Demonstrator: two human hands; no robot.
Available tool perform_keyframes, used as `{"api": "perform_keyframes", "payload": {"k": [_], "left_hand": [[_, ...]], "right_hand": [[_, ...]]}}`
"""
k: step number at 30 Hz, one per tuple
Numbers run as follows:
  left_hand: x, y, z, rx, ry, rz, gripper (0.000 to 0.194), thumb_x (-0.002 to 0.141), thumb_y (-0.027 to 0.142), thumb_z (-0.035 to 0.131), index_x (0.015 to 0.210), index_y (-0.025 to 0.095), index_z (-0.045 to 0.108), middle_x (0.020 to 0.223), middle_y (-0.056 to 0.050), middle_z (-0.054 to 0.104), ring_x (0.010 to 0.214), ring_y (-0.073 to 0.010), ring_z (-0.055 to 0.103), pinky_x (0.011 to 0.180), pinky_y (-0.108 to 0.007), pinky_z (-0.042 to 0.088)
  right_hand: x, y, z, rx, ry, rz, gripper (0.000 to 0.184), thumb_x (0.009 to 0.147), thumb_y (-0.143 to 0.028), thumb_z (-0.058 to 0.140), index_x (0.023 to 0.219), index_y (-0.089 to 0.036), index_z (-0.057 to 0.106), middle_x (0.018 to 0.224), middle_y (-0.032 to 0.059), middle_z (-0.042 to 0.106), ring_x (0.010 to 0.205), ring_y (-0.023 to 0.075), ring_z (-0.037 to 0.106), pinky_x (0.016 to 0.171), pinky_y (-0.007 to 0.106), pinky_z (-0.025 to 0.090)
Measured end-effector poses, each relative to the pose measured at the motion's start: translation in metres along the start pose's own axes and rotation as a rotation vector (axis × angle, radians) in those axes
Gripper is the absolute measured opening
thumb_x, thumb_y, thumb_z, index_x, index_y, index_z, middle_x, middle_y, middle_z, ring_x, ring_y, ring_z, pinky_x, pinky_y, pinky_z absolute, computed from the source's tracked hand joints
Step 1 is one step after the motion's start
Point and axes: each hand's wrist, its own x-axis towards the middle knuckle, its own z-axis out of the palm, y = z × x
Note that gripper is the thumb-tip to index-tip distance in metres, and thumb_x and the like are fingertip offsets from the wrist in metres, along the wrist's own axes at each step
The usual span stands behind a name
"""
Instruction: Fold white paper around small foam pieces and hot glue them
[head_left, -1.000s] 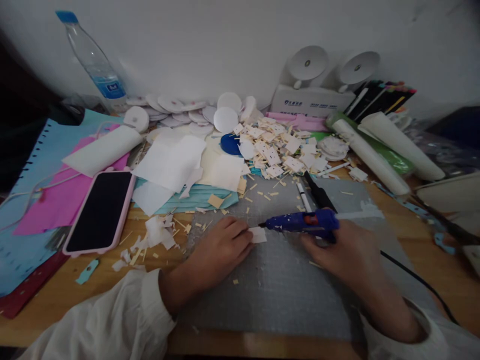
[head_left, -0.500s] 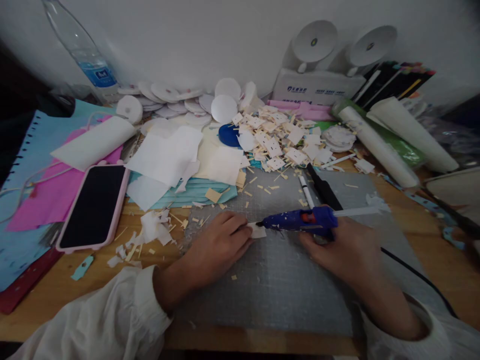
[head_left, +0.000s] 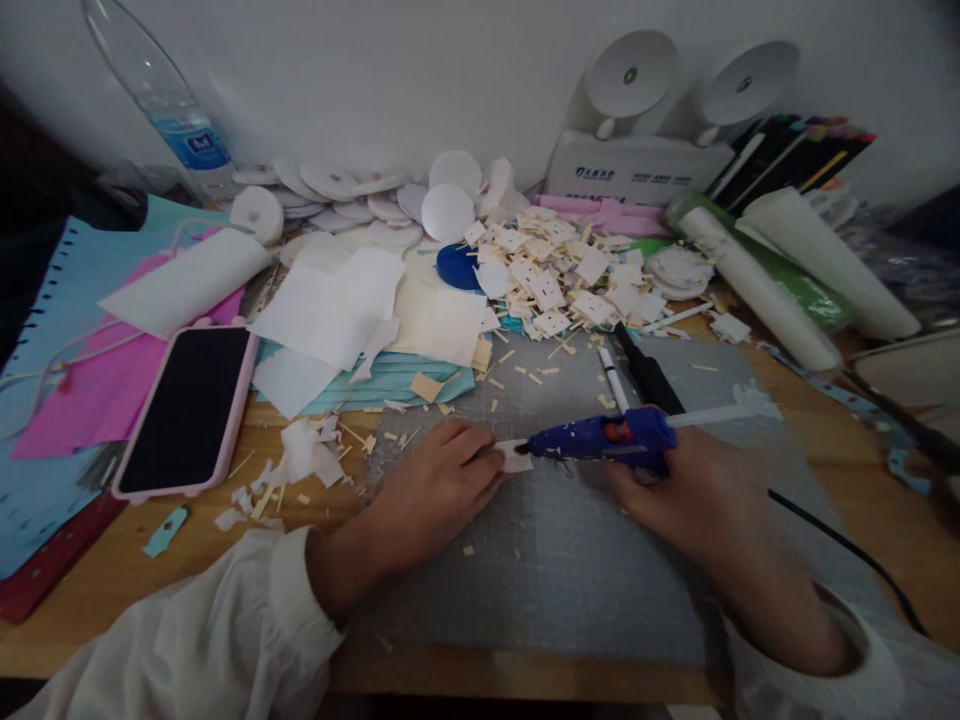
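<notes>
My right hand is closed around the handle of a blue hot glue gun, whose tip points left. A pale glue stick sticks out of its rear. The dark nozzle meets a small white paper piece on the grey mat. From the left, my left hand grips that paper piece by its edge, fingers pressed together. Beyond the gun lie a white pen and a black-handled tool; its far end is hidden behind the gun.
A heap of small cream paper pieces covers the back middle. White paper sheets and a phone lie to the left, with paper scraps near my left wrist. White rolls lie at right. A black cord runs along the right side.
Almost nothing differs. The glue gun's tip stays on the paper piece and both hands hold nearly the same place; the whole view has shifted very slightly.
</notes>
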Motion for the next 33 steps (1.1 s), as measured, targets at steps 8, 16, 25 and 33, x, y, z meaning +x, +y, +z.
{"api": "perform_keyframes", "payload": {"k": [8, 16, 25, 33], "left_hand": [[0.000, 0.001, -0.001, 0.006, -0.023, -0.002, 0.019, 0.093, 0.018, 0.046, 0.093, 0.012, 0.064, 0.094, -0.009, 0.064, 0.091, -0.0199, 0.058, 0.082, -0.036, 0.051], [0.000, 0.001, -0.001, 0.004, -0.007, 0.000, 0.021, 0.093, 0.019, 0.044, 0.094, 0.012, 0.064, 0.092, -0.009, 0.063, 0.092, -0.0204, 0.058, 0.081, -0.036, 0.052], [0.001, 0.000, -0.001, 0.001, -0.026, -0.006, 0.020, 0.093, 0.018, 0.046, 0.094, 0.011, 0.064, 0.092, -0.009, 0.063, 0.091, -0.0207, 0.057, 0.081, -0.036, 0.051], [0.000, 0.000, -0.001, -0.012, -0.026, -0.008, 0.020, 0.093, 0.018, 0.045, 0.095, 0.010, 0.064, 0.094, -0.011, 0.064, 0.092, -0.0211, 0.057, 0.081, -0.037, 0.052]], "right_hand": [[-0.003, 0.009, 0.000, 0.014, 0.159, -0.029, 0.030, 0.076, -0.039, 0.053, 0.080, -0.012, 0.066, 0.052, 0.0061, 0.059, 0.045, 0.0183, 0.052, 0.046, 0.028, 0.027], [-0.002, 0.008, -0.004, 0.057, 0.075, -0.104, 0.032, 0.076, -0.039, 0.050, 0.084, -0.014, 0.068, 0.062, 0.0083, 0.068, 0.051, 0.0225, 0.061, 0.047, 0.029, 0.034], [-0.002, 0.004, -0.004, 0.033, 0.003, -0.089, 0.034, 0.075, -0.037, 0.050, 0.091, -0.014, 0.069, 0.063, 0.0087, 0.067, 0.053, 0.0224, 0.060, 0.048, 0.029, 0.032], [0.000, 0.001, -0.005, 0.037, -0.034, -0.038, 0.032, 0.077, -0.035, 0.046, 0.090, -0.015, 0.067, 0.057, 0.0072, 0.062, 0.054, 0.0240, 0.059, 0.047, 0.029, 0.030]]}}
